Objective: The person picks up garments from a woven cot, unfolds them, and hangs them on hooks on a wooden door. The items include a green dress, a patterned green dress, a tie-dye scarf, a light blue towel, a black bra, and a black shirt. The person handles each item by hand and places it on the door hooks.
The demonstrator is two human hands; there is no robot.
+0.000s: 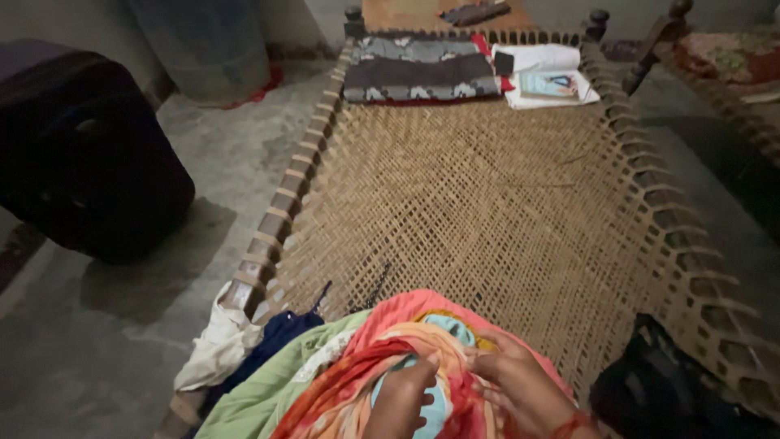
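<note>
Both hands work one bunched orange, red and teal patterned cloth [382,366] at the near end of a woven cot [504,211].

Beyond the hands the cot's long axis runs away toward two folded piles. The cloth is crumpled, so I cannot tell its direction. Left of the hands lie one green, one navy and one white garment. Left hand [404,402] curls half-closed, pinching a fold; right hand [520,386] grips the cloth with bent fingers.

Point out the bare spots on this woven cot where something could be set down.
The woven cot is bare across its middle, between the folded grey patterned cloth and white bundle at the far end and the near clothes pile. The near end is crowded: both hands, left hand, right hand, work there.
</note>
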